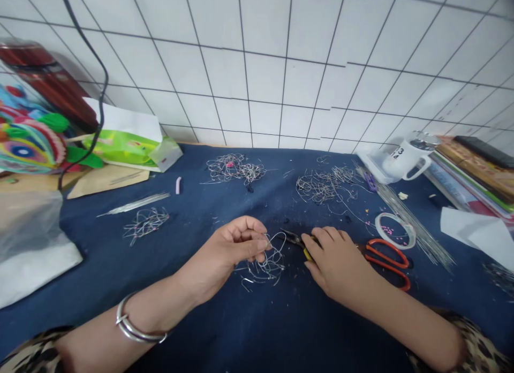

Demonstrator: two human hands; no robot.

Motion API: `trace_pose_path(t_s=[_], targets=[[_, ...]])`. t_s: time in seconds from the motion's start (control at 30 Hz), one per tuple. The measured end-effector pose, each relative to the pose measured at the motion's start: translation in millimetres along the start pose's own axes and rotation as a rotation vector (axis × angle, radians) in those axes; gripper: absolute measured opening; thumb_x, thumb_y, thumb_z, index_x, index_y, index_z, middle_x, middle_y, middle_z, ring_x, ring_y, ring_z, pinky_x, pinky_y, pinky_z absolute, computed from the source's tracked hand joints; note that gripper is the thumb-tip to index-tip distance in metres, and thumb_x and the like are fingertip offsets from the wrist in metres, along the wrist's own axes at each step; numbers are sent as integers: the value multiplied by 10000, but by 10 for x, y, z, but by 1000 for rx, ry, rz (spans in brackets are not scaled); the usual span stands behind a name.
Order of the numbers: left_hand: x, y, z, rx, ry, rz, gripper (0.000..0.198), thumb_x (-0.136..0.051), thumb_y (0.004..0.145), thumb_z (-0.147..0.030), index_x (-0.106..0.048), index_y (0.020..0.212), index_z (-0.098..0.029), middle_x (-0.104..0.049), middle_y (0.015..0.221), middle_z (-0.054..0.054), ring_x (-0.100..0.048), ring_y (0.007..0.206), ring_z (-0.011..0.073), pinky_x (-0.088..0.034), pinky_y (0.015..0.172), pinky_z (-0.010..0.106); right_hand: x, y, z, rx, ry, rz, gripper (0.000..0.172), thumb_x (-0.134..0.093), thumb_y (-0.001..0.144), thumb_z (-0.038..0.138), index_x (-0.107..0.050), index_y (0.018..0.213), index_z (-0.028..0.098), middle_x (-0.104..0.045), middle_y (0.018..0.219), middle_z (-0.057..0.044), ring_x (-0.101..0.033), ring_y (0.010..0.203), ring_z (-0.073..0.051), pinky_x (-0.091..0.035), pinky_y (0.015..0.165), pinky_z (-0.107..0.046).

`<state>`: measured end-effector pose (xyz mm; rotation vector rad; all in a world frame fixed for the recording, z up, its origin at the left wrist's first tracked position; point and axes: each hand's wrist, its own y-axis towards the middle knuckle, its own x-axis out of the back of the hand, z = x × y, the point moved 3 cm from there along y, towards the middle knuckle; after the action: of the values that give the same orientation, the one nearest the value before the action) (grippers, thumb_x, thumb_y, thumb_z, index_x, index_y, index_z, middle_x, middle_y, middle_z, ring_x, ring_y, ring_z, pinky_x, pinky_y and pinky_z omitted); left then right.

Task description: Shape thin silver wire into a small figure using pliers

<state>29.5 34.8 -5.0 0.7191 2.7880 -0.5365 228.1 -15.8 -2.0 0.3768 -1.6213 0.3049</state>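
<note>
The left hand point(244, 242) pinches a piece of wire point(270, 266) between thumb and forefinger, the other fingers curled in. The wire is a loose snarl at the middle of the blue cloth point(249, 335), just below those fingertips; its upper left part is hidden by them, and which strand is gripped is hard to make out. One loop rises towards the pliers point(292, 237).

The right hand point(335, 260) is closed round the pliers, covering most of the handles so that only a bit of yellow shows. Their dark tips are beside the loop; whether they touch it, I cannot tell.

Orange scissors point(387, 255) lie behind the right hand, which hides most of their blades. Pink beads point(389, 229) are inside a clear ring point(378, 228), near a bundle of rods point(428, 236); some are too small to make out.

A bottle point(60, 84), a toy point(30, 148) and a white bag point(32, 266) are cut off at the left edge, books point(461, 175) at the right. The dark tangle point(501, 276) below the books is too blurred to identify.
</note>
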Motion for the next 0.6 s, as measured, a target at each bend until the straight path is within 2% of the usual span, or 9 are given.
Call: trace_pose_path(t_s=[0.17, 0.3, 0.37, 0.47, 0.53, 0.6], targets=[[28, 23, -3, -10, 3, -19, 184, -667, 759, -211, -544, 888, -164, -594, 732, -8, -543, 605, 62, -392, 539, 150, -133, 32, 28, 18, -69, -24, 420, -404, 830, 203, -468, 1225, 76, -539, 979, -160, -474, 880, -288, -402, 731, -440], [40, 44, 9, -19, 17, -7, 182, -653, 771, -213, -538, 902, -163, -596, 751, -2, -547, 626, 69, -408, 570, 162, -174, 95, -62, -39, 34, -31, 320, -398, 870, 241, -530, 1122, 94, -528, 912, -130, -470, 855, -251, -416, 746, -414], [45, 47, 12, -35, 18, -10, 179, -649, 774, -211, -537, 905, -163, -595, 753, -3, -544, 630, 69, -408, 573, 164, -134, 114, -123, -85, 138, -25, 305, -444, 866, 335, -547, 1058, 122, -508, 924, -118, -465, 880, -244, -424, 764, -400], [47, 40, 13, -54, 22, -21, 173, -644, 776, -202, -537, 905, -161, -591, 756, -4, -540, 630, 68, -404, 570, 165, -24, 101, -203, -148, 323, -87, 340, -425, 865, 431, -532, 987, 133, -484, 945, -110, -462, 899, -227, -435, 765, -373], [47, 37, 15, -60, 25, -27, 169, -641, 777, -197, -537, 905, -160, -587, 751, -7, -536, 628, 68, -402, 568, 168, 52, 72, -223, -132, 418, -170, 352, -401, 873, 446, -516, 990, 135, -475, 987, -112, -458, 921, -215, -429, 786, -360], [45, 37, 19, -73, 29, -27, 164, -637, 778, -189, -536, 903, -159, -580, 741, -11, -530, 628, 68, -401, 572, 172, 108, 41, -198, -54, 422, -233, 367, -427, 860, 455, -511, 1025, 138, -480, 1009, -109, -443, 948, -222, -409, 817, -372]])
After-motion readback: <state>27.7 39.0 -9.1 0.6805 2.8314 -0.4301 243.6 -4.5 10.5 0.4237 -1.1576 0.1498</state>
